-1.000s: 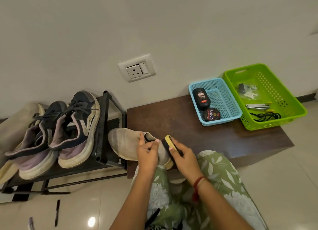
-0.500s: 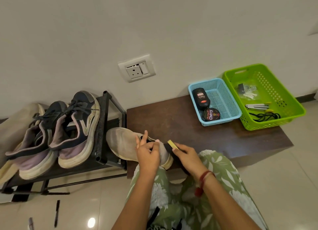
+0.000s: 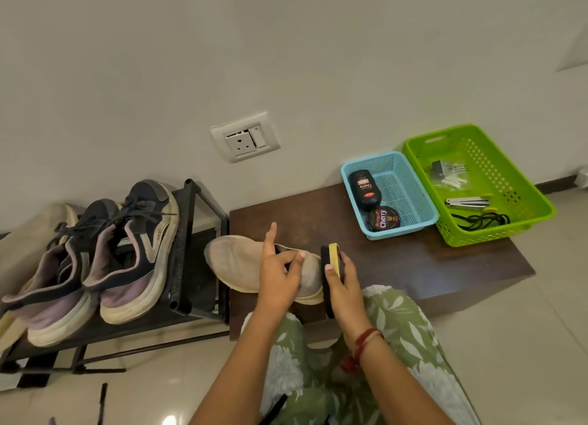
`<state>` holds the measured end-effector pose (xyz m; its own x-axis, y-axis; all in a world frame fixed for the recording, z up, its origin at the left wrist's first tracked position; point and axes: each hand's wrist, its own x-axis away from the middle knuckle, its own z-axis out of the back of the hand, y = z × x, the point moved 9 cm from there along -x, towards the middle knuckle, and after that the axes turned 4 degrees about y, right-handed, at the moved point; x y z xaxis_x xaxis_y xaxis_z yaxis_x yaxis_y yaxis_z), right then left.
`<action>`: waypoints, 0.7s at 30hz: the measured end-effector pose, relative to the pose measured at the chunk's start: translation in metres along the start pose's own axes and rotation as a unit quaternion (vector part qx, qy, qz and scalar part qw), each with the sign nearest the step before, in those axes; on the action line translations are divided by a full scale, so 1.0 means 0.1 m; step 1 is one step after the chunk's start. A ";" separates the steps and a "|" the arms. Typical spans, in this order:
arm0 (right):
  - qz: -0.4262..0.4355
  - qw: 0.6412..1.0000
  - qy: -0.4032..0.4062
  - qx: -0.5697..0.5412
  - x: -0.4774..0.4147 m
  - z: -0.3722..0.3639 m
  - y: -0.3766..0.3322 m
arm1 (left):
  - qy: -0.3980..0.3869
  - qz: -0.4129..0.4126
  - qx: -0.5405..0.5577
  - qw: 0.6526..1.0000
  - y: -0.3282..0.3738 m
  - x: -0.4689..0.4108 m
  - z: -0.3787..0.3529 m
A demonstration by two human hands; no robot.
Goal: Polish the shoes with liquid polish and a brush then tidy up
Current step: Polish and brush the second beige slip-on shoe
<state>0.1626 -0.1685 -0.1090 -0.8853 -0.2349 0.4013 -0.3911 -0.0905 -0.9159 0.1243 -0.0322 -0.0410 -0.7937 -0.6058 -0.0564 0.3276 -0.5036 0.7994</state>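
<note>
Holding the shoe: left hand (image 3: 280, 275) pinches the collar of the beige shoe (image 3: 241, 262) near the heel, thumb against curled fingers, index finger sticking straight up
Shoe position: raised in front of the lap, over the front edge of the brown bench (image 3: 397, 265), toe pointing left toward the shoe rack (image 3: 187, 249), pale sole edge along the bottom
Brush (image 3: 331, 259): black bristles and a yellow back, standing on end at the heel of the shoe, bristle side turned to it; touching or just beside, cannot tell which
Right hand (image 3: 345, 284): wraps around the brush from the right, fingers curled over its back; red thread bracelet (image 3: 366, 338) at the wrist
Blue basket (image 3: 410, 227): sits at the back of the bench, holding a black liquid polish bottle (image 3: 364, 190) lying flat and a round polish tin (image 3: 383, 218) just in front of it
Green basket (image 3: 496, 236): touches the blue one on its right, holding a metal tool, a black cord and small white pieces
Rack: carries a pair of dark sneakers (image 3: 127, 256), toes toward the wall
Wall: bears a white socket plate (image 3: 245, 138) above the gap between rack and bench
</note>
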 end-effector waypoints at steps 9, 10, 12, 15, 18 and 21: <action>-0.093 0.995 -0.004 -0.043 0.07 0.01 0.25 | -0.077 -0.109 -0.150 0.980 -0.05 0.04 -0.04; -0.109 0.993 -0.013 -0.041 0.07 -0.04 0.30 | -0.080 -0.087 -0.153 0.981 -0.13 0.13 -0.04; -0.122 0.991 -0.024 -0.040 0.06 -0.15 0.34 | -0.079 -0.052 -0.157 0.983 -0.26 0.27 -0.03; -0.124 0.991 -0.023 -0.039 0.05 -0.25 0.38 | -0.034 -0.034 -0.174 0.983 -0.24 0.32 0.07; -0.160 0.985 0.009 -0.067 0.07 -0.21 0.46 | -0.019 -0.016 -0.204 0.979 -0.23 0.31 0.11; -0.176 0.980 0.043 -0.085 0.04 -0.10 0.50 | -0.032 -0.024 -0.263 0.964 -0.22 0.31 0.03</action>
<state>0.1367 -0.1644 -0.1533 -0.7027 -0.1340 0.6987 -0.7063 0.0128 -0.7078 0.0911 -0.0376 -0.0581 -0.8391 -0.5429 -0.0353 0.4906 -0.7831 0.3822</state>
